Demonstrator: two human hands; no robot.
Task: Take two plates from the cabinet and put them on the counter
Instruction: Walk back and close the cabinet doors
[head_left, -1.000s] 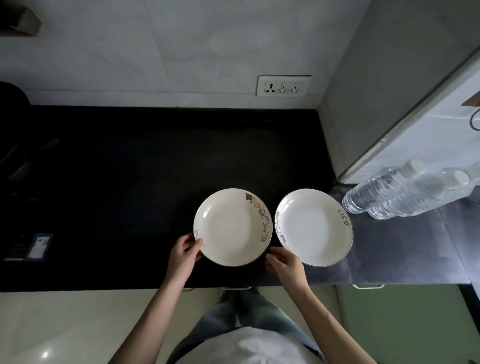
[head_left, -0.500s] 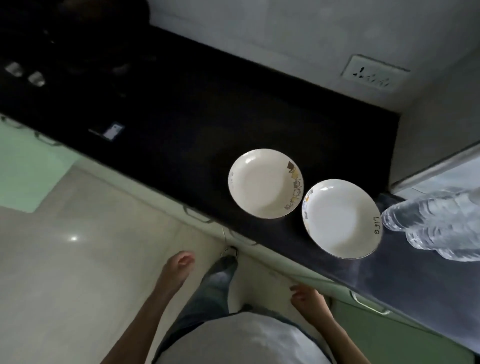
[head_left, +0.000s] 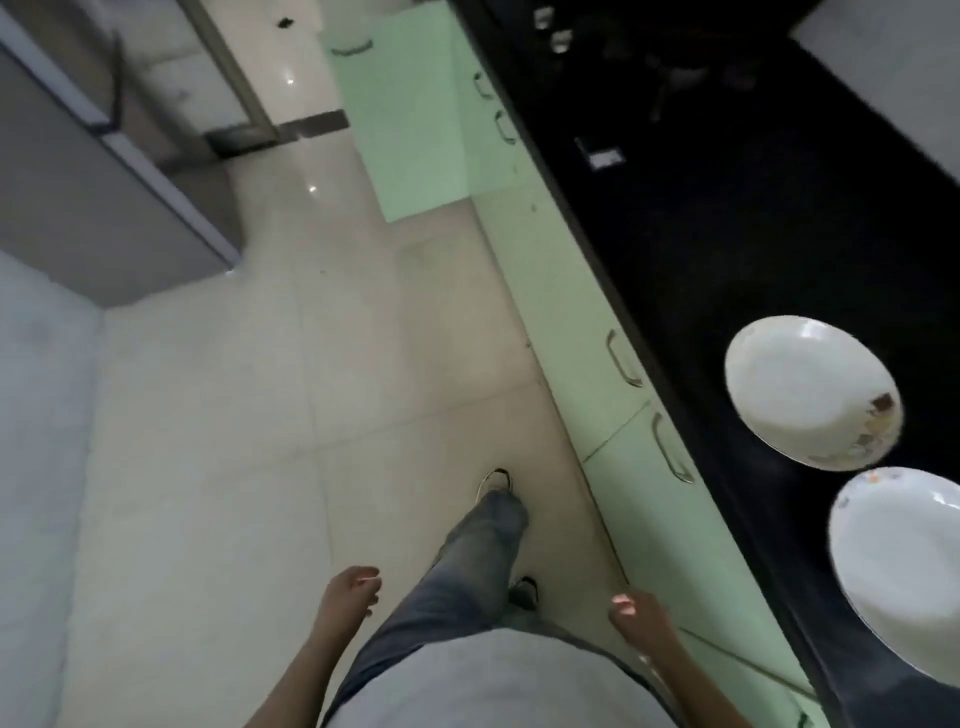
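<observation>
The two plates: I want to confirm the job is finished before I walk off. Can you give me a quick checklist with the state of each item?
1. Patterned plate on the black counter: ok.
2. Second plate on the counter beside it: ok, though partly cut off by the frame.
3. Plates apart, not stacked: ok.
4. Left hand empty: ok.
5. Right hand empty: ok.
6. Cabinet the plates came from shut: cannot tell.

Two glossy white ceramic-looking plates (head_left: 810, 389) lie on a smooth black counter (head_left: 727, 218) above matt green cabinet fronts (head_left: 582, 322) with metal handles (head_left: 623, 358).
</observation>
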